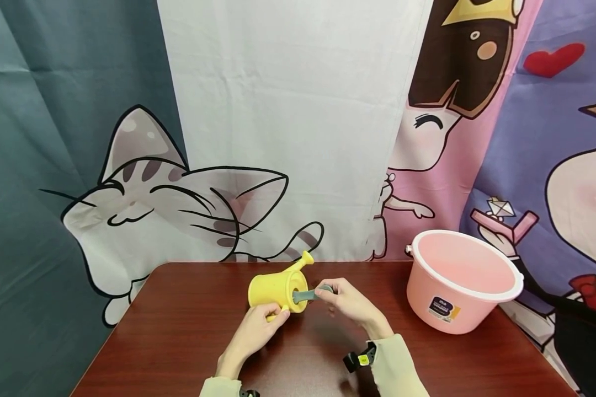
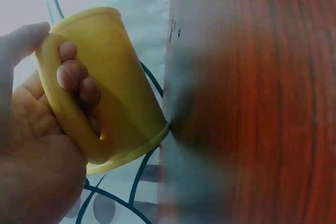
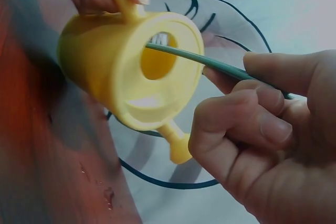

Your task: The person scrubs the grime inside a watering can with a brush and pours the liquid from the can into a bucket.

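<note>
A yellow toy watering can (image 1: 273,289) is tilted over the table, its round opening facing right and its spout pointing up and away. My left hand (image 1: 257,331) grips the can's handle (image 2: 65,103), fingers curled through the loop. Between thumb and fingers, my right hand (image 1: 350,303) pinches a grey-green brush (image 3: 220,66) by its handle. The brush's far end reaches inside the can through the opening, where white bristles (image 3: 160,39) partly show. The rest of the brush head is hidden by the can.
A pink bucket (image 1: 442,306) with a white rim stands on the right of the dark red wooden table (image 1: 169,331). Small water drops (image 3: 108,196) lie on the tabletop. A cartoon-printed cloth (image 1: 278,110) hangs behind the table's back edge.
</note>
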